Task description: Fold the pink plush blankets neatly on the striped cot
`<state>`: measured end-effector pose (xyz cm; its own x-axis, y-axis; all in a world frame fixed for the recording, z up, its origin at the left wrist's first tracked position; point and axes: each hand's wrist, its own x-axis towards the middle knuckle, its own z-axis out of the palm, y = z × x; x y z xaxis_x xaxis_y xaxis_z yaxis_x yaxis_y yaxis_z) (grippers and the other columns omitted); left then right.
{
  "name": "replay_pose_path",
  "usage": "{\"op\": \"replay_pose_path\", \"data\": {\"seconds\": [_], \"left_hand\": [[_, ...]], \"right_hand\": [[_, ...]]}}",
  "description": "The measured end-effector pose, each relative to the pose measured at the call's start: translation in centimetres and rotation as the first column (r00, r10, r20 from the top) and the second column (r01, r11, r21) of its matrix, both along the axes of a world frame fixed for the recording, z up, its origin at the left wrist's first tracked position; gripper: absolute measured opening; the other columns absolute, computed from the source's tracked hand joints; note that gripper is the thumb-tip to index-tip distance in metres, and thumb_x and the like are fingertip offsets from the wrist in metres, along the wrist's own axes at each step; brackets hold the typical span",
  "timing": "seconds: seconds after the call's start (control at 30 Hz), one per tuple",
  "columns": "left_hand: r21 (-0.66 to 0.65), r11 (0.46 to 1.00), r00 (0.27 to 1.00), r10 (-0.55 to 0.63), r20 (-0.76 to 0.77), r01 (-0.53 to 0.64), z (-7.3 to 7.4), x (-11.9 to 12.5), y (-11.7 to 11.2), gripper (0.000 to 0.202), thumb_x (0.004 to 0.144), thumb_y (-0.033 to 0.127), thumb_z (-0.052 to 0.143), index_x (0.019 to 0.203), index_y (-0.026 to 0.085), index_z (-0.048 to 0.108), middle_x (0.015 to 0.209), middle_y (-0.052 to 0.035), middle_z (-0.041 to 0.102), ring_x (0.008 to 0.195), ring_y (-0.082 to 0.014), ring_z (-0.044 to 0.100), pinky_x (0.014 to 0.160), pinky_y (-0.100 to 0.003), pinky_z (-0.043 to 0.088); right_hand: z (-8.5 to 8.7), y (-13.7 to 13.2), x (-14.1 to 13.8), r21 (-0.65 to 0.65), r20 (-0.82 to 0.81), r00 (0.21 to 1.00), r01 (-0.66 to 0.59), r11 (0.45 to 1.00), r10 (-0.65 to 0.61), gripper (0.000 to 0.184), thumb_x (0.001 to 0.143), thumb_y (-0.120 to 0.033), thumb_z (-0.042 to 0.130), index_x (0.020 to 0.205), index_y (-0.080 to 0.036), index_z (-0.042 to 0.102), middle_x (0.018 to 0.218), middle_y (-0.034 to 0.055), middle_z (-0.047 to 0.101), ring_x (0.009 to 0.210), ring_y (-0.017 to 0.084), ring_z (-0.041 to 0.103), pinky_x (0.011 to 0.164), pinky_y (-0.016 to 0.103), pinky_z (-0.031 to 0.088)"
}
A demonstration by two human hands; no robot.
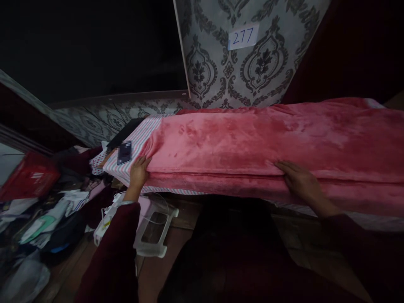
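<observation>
A pink fleece blanket [259, 139] lies folded lengthwise over a striped cloth [142, 134] on a long padded table. My left hand [138, 171] grips the blanket's near left corner, fingers curled on its edge. My right hand [298, 176] lies flat on the blanket's near edge further right, fingers stretched out and pressing the fabric down. Both arms wear dark red sleeves.
A dark phone [124, 152] lies on the striped cloth at the table's left end. A white plastic stool [151, 229] stands on the floor below. A pile of clothes [47, 219] and a red crate [30, 176] sit at left. A "277" label [243, 37] hangs on the patterned wall.
</observation>
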<state>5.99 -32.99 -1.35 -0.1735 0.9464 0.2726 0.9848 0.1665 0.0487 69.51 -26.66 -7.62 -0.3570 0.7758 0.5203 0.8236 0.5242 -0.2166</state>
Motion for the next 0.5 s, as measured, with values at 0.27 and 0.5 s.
{"op": "replay_pose_path", "data": {"seconds": [0.27,0.5], "left_hand": [[-0.042,0.999,1.000,-0.007,-0.023,0.006,0.7,0.2,-0.1,0.075,0.079,0.005,0.046,0.151,0.021,0.055,0.155,-0.0114,0.056,0.149,-0.0282,0.046,0.121,-0.047,0.038],[-0.021,0.995,0.993,0.100,-0.067,-0.102,1.5,1.1,-0.8,0.081,0.079,0.008,0.051,0.160,0.015,0.042,0.161,-0.0205,0.047,0.141,-0.0360,0.052,0.110,-0.048,0.047]], "right_hand": [[0.7,-0.4,0.2,-0.052,0.003,1.000,0.006,0.999,-0.006,0.048,0.096,-0.024,0.042,0.137,-0.020,0.068,0.136,0.0151,0.070,0.131,0.033,0.064,0.114,0.053,0.051],[0.8,-0.7,0.5,-0.087,0.026,0.998,0.057,0.995,-0.055,0.051,0.097,-0.033,0.040,0.139,-0.023,0.067,0.133,0.0155,0.071,0.130,0.036,0.063,0.114,0.054,0.051]]}}
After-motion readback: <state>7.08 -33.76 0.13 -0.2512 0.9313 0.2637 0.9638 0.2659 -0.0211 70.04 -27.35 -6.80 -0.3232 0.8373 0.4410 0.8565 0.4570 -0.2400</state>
